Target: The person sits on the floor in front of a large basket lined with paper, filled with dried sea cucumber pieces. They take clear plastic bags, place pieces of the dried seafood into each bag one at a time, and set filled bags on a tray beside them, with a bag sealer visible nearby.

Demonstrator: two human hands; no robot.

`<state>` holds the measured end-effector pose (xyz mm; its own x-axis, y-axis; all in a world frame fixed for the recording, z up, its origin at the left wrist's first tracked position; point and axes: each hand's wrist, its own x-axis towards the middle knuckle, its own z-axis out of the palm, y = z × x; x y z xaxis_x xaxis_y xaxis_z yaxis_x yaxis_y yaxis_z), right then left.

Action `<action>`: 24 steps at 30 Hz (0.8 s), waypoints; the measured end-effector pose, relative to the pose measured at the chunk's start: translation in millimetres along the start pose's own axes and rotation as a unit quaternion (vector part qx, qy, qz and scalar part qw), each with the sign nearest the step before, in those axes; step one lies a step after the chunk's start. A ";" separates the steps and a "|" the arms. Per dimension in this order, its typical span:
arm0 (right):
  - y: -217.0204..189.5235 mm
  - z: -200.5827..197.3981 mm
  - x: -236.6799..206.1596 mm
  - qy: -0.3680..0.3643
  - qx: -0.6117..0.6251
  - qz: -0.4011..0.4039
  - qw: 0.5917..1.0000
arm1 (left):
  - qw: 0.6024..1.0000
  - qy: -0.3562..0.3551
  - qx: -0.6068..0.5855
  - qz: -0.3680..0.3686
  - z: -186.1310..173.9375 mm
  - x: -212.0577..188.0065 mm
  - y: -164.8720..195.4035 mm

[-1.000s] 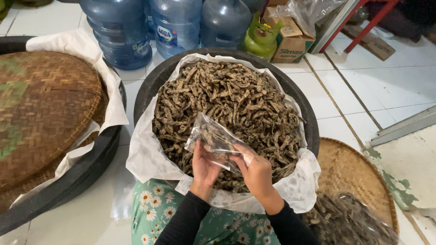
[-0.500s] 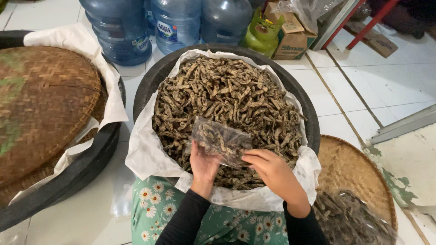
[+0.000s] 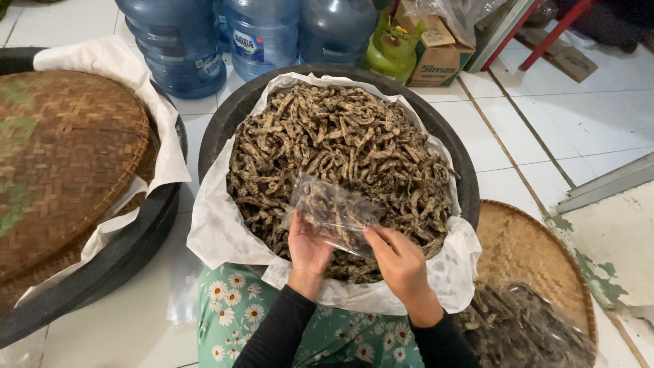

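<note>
Head view, looking down. At lower centre of the frame, the left hand grips the lower left edge of a small clear plastic bag partly filled with dark dried strips; its thumb lies across the bag's face while the remaining fingers are hidden behind the bag. The right hand meets the bag's lower right corner, its fingers pressed together and pinching the plastic edge. The bag is held tilted just above the near part of a heap of dried brown strips, which fills a large black round basin lined with white cloth at centre frame. At left, a second black basin, also cloth-lined, is covered by a woven bamboo tray. At lower right, another woven tray lies on the white tiled floor and carries filled clear bags. Along the upper edge stand blue water jugs, a green gas canister and a cardboard box. A floral green garment shows at the bottom edge.
</note>
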<state>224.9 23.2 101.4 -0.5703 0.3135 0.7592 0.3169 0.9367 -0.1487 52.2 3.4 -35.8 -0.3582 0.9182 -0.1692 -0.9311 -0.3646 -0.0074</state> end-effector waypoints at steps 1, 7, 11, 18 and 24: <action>1.1 0.8 0.5 0.005 -0.021 -0.013 1.000 | 1.000 -0.018 0.004 0.001 0.9 -1.2 1.4; 8.0 2.6 8.8 0.059 -0.032 -0.177 0.982 | 0.998 -0.052 0.017 0.008 17.8 -10.5 4.0; 13.0 0.6 7.7 0.080 -0.049 -0.264 0.960 | 0.999 -0.001 0.049 0.013 24.5 -11.9 6.1; 24.2 18.2 0.5 0.053 -0.033 -0.135 0.989 | 0.995 -0.058 0.071 0.027 17.1 -12.1 0.0; 15.3 36.3 -9.6 0.044 0.033 0.102 0.993 | 0.996 -0.070 0.049 0.031 21.0 -14.4 1.0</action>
<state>207.7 40.3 68.8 -0.4302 0.4850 0.7614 0.3667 0.8646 -0.3436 55.0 -7.0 -12.7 -0.4157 0.9091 -0.0279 -0.9063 -0.4115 0.0970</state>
